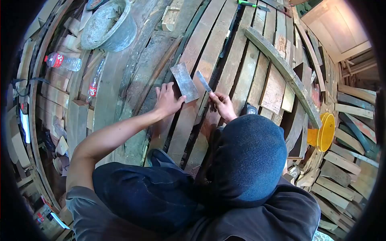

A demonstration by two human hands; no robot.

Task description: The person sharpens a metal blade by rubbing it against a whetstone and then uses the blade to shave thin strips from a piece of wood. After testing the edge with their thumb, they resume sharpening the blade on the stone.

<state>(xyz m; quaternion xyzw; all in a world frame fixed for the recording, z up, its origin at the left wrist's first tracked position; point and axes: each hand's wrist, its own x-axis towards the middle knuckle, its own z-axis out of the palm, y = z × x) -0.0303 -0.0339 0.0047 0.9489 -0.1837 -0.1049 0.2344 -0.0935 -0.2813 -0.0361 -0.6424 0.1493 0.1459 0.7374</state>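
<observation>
A flat grey rectangular metal plate (184, 82) lies on the wooden planks (203, 52). My left hand (168, 99) is beside its lower left edge, fingers spread, with the thumb touching the plate's lower part. To the right, my right hand (222, 106) is closed around the lower end of a narrow grey metal strip (204, 81). The strip points up and left, a short gap away from the plate. Both knees, in dark trousers (249, 156), are bent below the hands.
A grey bucket (120, 38) and plastic bottle (71, 63) are at upper left. A curved beam (281, 72) crosses the right side toward a yellow bucket (326, 131). A green-handled tool (246, 3) and a saw (279, 6) lie at the top. Stacked wood (337, 174) fills the far right.
</observation>
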